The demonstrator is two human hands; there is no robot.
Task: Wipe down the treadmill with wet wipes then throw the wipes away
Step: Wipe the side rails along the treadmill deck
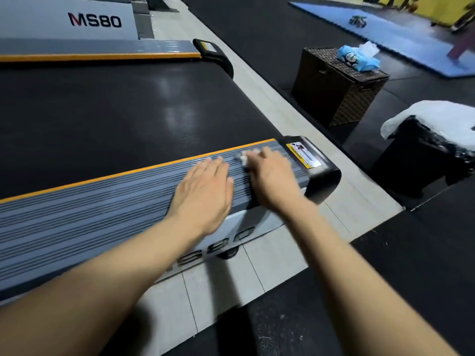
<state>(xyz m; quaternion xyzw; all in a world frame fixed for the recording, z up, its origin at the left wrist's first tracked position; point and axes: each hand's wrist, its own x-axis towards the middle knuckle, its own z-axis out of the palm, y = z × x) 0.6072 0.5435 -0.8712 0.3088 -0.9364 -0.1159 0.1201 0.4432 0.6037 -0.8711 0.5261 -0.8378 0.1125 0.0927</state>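
The treadmill fills the left of the view, with a black belt (115, 116) and a grey ribbed side rail (77, 211) edged in orange. My left hand (205, 186) lies flat on the rail with straight fingers. Just right of it, my right hand (272, 176) presses a white wet wipe (243, 158) onto the rail near the black end cap (323, 176); most of the wipe is hidden under the fingers. A blue wet-wipe pack (358, 59) sits on a brown wicker box (336, 86). A black bin (421, 160) with a white liner stands at the right.
A second treadmill marked MS80 (95, 20) stands behind at top left. Pale floor tiles (282, 98) run along the treadmill's end, with dark rubber flooring beyond. A blue mat (411, 39) lies at the far right back.
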